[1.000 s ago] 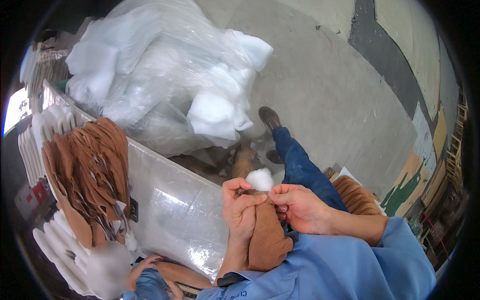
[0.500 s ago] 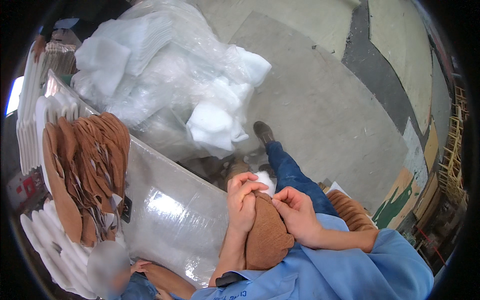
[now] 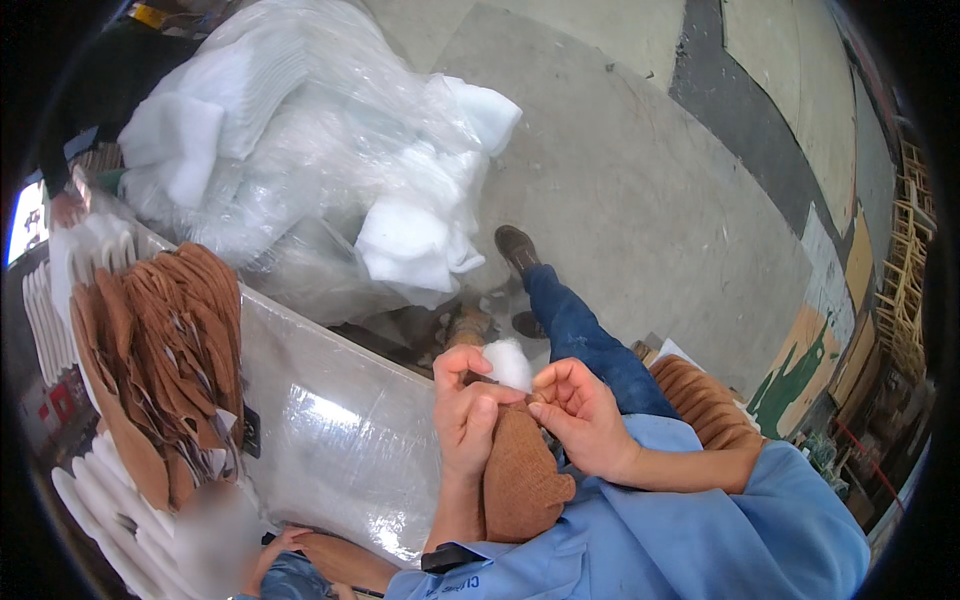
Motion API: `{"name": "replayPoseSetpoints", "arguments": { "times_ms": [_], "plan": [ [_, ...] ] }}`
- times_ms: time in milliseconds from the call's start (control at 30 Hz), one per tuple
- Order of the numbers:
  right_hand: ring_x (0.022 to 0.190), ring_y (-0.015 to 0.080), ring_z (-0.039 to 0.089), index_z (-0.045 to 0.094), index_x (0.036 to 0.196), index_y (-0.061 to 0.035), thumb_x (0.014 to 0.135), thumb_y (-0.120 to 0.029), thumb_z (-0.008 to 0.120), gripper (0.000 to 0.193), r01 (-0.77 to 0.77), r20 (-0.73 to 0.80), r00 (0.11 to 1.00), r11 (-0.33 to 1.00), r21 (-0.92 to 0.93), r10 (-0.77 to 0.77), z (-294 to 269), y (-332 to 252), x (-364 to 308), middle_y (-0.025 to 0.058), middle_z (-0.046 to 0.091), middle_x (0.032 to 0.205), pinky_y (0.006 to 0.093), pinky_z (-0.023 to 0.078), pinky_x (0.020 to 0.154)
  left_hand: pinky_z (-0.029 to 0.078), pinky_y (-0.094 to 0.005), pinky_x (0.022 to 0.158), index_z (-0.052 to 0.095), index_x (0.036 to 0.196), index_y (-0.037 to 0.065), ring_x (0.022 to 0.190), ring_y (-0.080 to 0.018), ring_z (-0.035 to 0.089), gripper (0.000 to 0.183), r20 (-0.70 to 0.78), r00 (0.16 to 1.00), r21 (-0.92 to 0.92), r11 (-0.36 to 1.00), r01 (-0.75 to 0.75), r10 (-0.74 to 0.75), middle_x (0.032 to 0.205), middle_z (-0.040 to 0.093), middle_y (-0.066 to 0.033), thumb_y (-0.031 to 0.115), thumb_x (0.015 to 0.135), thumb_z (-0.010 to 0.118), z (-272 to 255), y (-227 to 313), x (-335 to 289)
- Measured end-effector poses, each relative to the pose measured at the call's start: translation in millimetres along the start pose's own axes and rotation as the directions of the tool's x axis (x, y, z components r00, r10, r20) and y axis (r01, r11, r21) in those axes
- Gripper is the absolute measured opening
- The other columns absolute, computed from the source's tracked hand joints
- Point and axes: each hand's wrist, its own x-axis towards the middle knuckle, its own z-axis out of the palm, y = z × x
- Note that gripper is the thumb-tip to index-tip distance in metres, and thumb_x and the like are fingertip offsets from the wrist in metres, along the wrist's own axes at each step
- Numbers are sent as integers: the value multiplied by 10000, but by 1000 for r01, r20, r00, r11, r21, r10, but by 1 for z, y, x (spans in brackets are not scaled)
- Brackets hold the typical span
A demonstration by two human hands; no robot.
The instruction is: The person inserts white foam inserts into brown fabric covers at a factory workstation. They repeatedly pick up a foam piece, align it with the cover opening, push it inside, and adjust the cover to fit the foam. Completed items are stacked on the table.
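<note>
A brown fuzzy fabric cover (image 3: 520,478) hangs between my hands, close to my blue shirt. At its far end a tuft of white wadding (image 3: 507,364) sticks out. My left hand (image 3: 464,412) is closed, with its curled fingers at the cover's far edge beside the wadding. From the right, my right hand (image 3: 588,418) pinches the same edge between thumb and fingers. Whether the wadding fills the inside of the cover is hidden.
On the left, a plastic-wrapped table (image 3: 320,390) carries a stack of brown fabric covers (image 3: 165,350) and white padded pieces (image 3: 115,510). Large plastic bags of white wadding (image 3: 300,170) lie beyond it. A co-worker's hand (image 3: 292,540) is at lower left. More brown pieces (image 3: 705,405) sit at my right.
More of the white wadding now shows above the cover's far edge. Both hands have moved slightly left and away from me, and my right fingers have lifted a little.
</note>
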Motion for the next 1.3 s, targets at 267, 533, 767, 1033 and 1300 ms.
{"name": "replayPoseSetpoints", "arguments": {
  "times_ms": [267,533,767,1033,1300],
  "plan": [
    [748,53,598,669,1085,-60,1034,-128,716,97,-374,43,922,913,-160,385,-12,-28,11,-18,668,911,226,471,635,380,-491,1117,789,819,2,1151,-269,481,520,-76,997,-69,997,-29,24,1121,494,-92,409,1058,571,9,-1,-3],
    [720,74,530,711,1063,-116,1048,-210,697,97,-593,88,802,805,2,591,-15,-31,15,-53,609,845,260,421,637,407,-500,1108,755,807,-11,1138,-290,541,559,-33,998,-9,998,57,-57,1075,557,-113,439,1063,545,6,5,4],
    [756,93,537,709,1168,-96,1077,-153,640,128,-593,88,796,743,309,599,0,-29,7,-41,659,921,266,419,677,418,-497,1095,757,816,-12,1088,-276,548,562,-62,997,37,999,-39,41,1068,575,-120,444,1063,540,4,-1,0],
    [785,100,556,691,1211,-86,1092,-201,638,174,-580,50,790,718,385,611,11,-35,0,-28,673,963,275,437,703,441,-410,966,781,895,-2,1058,-269,542,396,-43,994,50,994,-94,96,1076,626,-113,304,1025,565,-3,-1,0],
    [747,86,551,675,1030,-94,1073,-219,682,132,-514,7,856,852,94,516,1,-30,11,-27,668,918,270,441,677,448,-408,955,787,895,-4,1052,-274,557,345,-1,996,72,994,-88,88,1010,650,-99,241,997,567,1,0,4]
  ]
}}
